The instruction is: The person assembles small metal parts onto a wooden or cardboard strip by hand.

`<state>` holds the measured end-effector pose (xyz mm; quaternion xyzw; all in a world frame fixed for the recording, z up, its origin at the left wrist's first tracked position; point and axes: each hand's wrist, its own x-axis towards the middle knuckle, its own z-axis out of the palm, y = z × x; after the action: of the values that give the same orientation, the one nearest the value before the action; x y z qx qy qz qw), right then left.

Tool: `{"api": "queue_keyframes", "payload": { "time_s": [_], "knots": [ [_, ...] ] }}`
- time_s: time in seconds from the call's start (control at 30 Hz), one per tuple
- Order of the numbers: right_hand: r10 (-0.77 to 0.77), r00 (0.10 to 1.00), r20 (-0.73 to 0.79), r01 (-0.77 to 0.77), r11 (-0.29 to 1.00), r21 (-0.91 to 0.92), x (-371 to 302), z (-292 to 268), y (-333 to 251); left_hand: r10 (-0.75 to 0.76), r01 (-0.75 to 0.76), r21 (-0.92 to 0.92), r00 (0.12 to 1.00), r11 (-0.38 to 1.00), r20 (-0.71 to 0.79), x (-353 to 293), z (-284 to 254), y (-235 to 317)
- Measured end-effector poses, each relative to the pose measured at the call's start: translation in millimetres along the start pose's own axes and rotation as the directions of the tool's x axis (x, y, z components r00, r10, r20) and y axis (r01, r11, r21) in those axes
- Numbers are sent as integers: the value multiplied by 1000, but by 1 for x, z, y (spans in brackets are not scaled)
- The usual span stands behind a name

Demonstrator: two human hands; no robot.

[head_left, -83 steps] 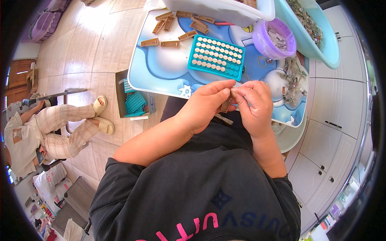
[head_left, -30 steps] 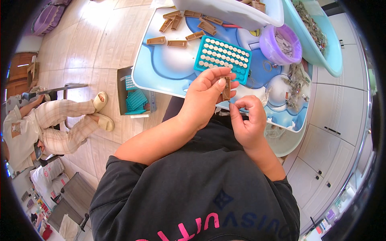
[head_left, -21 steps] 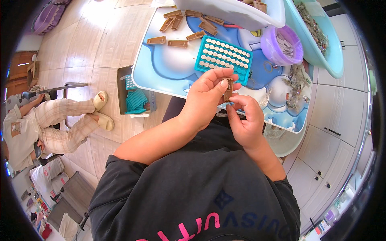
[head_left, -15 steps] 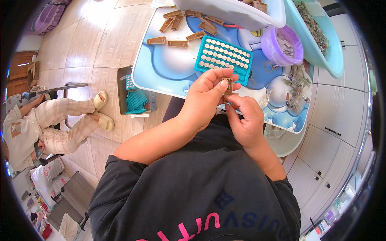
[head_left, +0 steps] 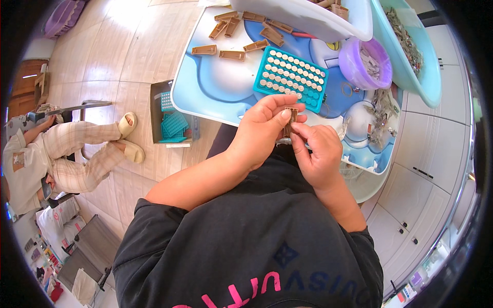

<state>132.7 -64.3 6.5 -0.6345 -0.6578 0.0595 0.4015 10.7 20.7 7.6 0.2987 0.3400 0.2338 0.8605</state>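
Observation:
My left hand point(head_left: 261, 124) is closed around a small brown plastic casing point(head_left: 292, 114), held upright between thumb and fingers at the table's near edge. The casing's open, hollow side faces me. At its lower right side, my right hand point(head_left: 322, 148) has thumb and forefinger pressed together; whatever they pinch is too small to make out. Just beyond my fingers lies a teal tray point(head_left: 315, 101) with rows of white round discs point(head_left: 288, 71), several slots at its near right being bare. More brown casings point(head_left: 232, 55) are scattered at the table's far left.
A white bin point(head_left: 328, 30) and a light teal basin point(head_left: 430, 88) stand at the back right. Near them sits a purple tub point(head_left: 354, 77) of grey strips, beside a heap of small wiry parts point(head_left: 381, 109). A box point(head_left: 157, 117) is on the floor; a seated person point(head_left: 72, 141) is at left.
The view has shifted slightly. My right fingers have come up closer against the casing's side, while my left hand keeps its hold on the casing.

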Motion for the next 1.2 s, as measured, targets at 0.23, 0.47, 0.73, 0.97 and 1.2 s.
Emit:
{"api": "queue_keyframes", "payload": {
  "time_s": [0.23,0.47,0.73,0.97,1.2],
  "knots": [
    [270,962,-45,-264,958,108,13,-4,0,2,-1,-11,997,1000,77,0,-4,-7],
    [263,964,49,-267,959,100,17,2,10,-71,70,17,993,997,96,5,-16,-4],
    [101,994,-49,-104,993,-63,36,4,32,-147,147,-157,989,977,14,4,-25,2],
    [-58,998,36,66,949,-308,37,11,46,-101,91,-209,994,974,-40,13,-30,1],
    [45,998,-36,-47,997,-54,35,16,26,-76,62,-233,996,970,-53,13,-30,2]
  ]
}}
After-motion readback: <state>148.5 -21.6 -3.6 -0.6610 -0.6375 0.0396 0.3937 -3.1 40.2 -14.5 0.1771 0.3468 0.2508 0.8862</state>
